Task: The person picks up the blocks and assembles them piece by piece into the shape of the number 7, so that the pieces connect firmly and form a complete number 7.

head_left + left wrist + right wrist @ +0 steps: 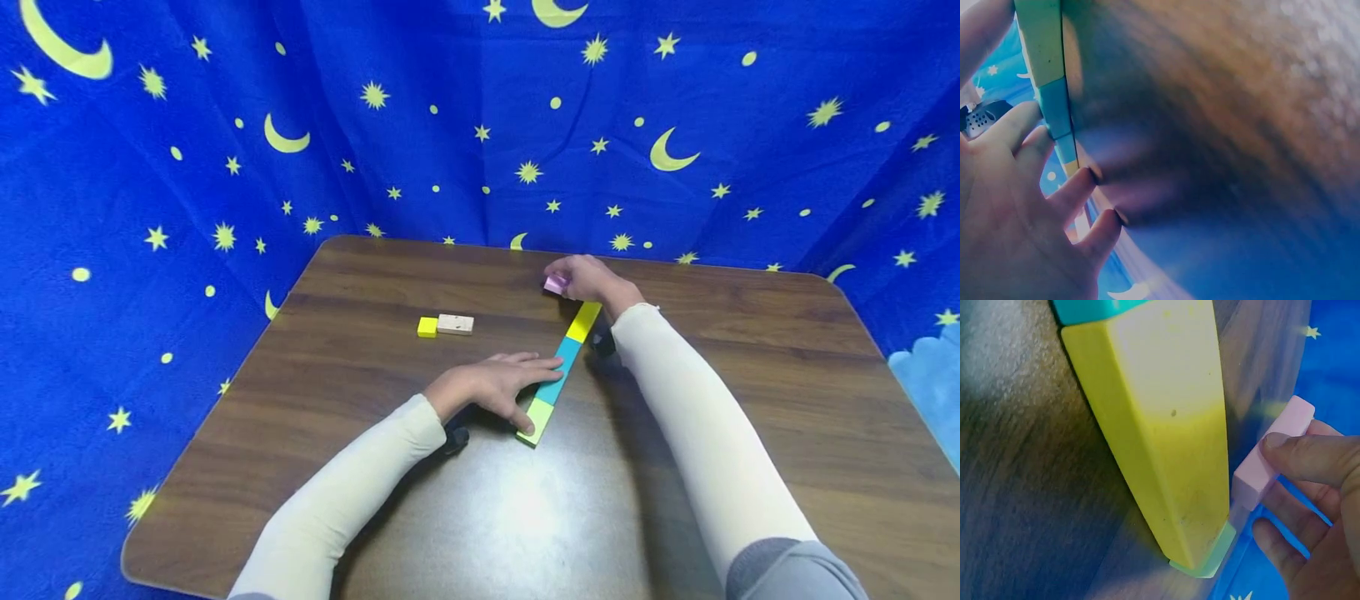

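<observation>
A row of coloured blocks (567,358) runs away from the person across the brown wooden counter (360,375). At the row's near end lies a pale green block (536,418), then a teal stretch (550,392) with a seam across it in the left wrist view, then a long yellow block (585,321); the right wrist view also shows a mint block (1210,559) at the row's far end. The left hand (501,386) comes in from the left of the row with its grip spread wide and holding nothing, the thumb at the pale green block and the index finger at the teal stretch. The right hand (588,277) is at the far end of the row, its grip closed on a pink block (1275,453), with the thumb against one face and fingers behind it. That pink block is just beside the row's far end, on its left; whether it touches the counter is hard to tell. Well to the left of the row, a small yellow block (427,327) and a bare wood block (455,324) lie end to end. Behind the row hangs a blue curtain (450,125) printed with yellow stars and moons.
</observation>
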A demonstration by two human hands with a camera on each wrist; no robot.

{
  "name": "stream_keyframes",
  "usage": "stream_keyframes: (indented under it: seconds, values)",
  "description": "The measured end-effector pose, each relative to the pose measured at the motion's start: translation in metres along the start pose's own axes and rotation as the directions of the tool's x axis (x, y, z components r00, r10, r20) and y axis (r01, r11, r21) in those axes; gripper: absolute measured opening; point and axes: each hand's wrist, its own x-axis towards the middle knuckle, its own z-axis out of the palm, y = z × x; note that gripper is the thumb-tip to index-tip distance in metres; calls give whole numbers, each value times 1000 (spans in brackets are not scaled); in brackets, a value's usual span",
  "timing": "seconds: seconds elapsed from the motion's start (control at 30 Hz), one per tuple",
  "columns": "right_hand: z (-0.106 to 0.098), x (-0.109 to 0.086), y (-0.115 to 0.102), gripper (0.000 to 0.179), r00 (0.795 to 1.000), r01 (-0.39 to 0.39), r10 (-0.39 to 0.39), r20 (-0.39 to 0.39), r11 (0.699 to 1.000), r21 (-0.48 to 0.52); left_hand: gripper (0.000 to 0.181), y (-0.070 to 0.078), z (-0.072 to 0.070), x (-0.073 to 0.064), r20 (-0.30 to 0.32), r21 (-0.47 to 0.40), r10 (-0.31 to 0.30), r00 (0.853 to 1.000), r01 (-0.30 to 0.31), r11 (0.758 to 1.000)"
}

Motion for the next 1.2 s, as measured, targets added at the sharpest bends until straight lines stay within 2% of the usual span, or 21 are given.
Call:
stream_keyframes:
  seconds: [0.13,0.33,0.5,0.67,1.2]
  values:
    - [2,2,1,48,999,-28,27,36,999,27,91,0,1,-1,0,-7,0,1000,0,1000]
    - [2,4,4,46,999,-10,10,36,1000,26,90,-2,1,1,-13,-7,8,1000,-8,1000]
    - [4,4,10,40,998,-31,28,51,997,74,90,-1,2,1,-3,-11,12,1000,-12,1000]
    - [5,5,13,35,998,-50,45,39,990,134,90,-1,2,0,0,-18,4,1000,-4,1000]
    - [4,0,18,36,995,-102,97,37,976,192,90,-3,1,0,-2,-10,7,1000,-7,1000]
